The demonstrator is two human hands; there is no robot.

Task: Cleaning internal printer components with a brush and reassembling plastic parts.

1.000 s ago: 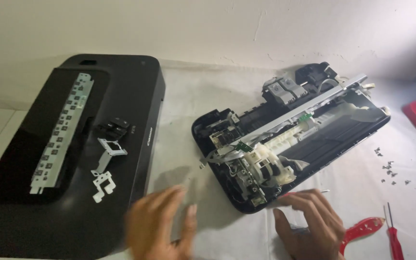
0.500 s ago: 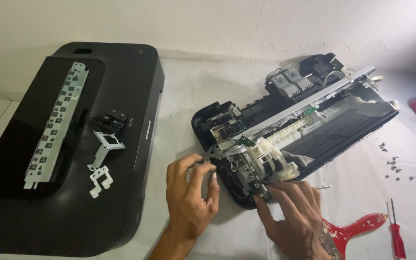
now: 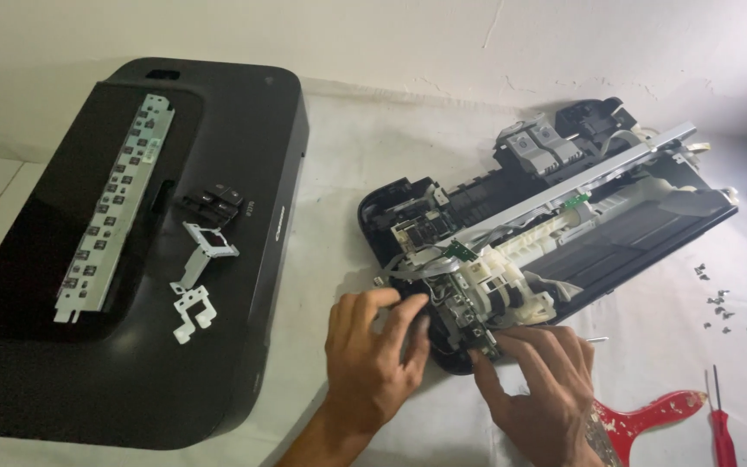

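Opened black plastic printer chassis [image 3: 564, 233], cover gone, white gears and grey metal rail exposed, lying on the white-covered worktop [image 3: 339, 173]. Long axis running diagonally, from the near-left end up to the far-right end. Near-left end, with its white plastic gear cluster [image 3: 499, 290] and small green circuit board [image 3: 458, 252], pointing straight at both hands.

Left hand [image 3: 373, 350] at the chassis's near-left corner, fingers curled and narrowed onto the black edge and a thin grey ribbon strip there; whether anything is actually pinched, not clear. Right hand [image 3: 533, 380] just right of it, against the chassis's near edge, fingers spread a little with tips pressing on the dark part under the gear cluster; nothing lifted free, as far as can be seen. Both about equally near, left on the corner, right on the underside of the gears; far-right end of the chassis well beyond either.

Left of the chassis, apart from it, large glossy black printer cover [image 3: 62, 346] lying flat, carrying a long silver metal strip [image 3: 114, 207], a small black button block [image 3: 212, 204] and white metal brackets [image 3: 196, 281]. Right of the chassis, loose small screws [image 3: 724, 303] scattered on the cloth; nearer than those, a red-handled tool [image 3: 646, 415] beside the right hand and a slim red screwdriver [image 3: 719, 419].
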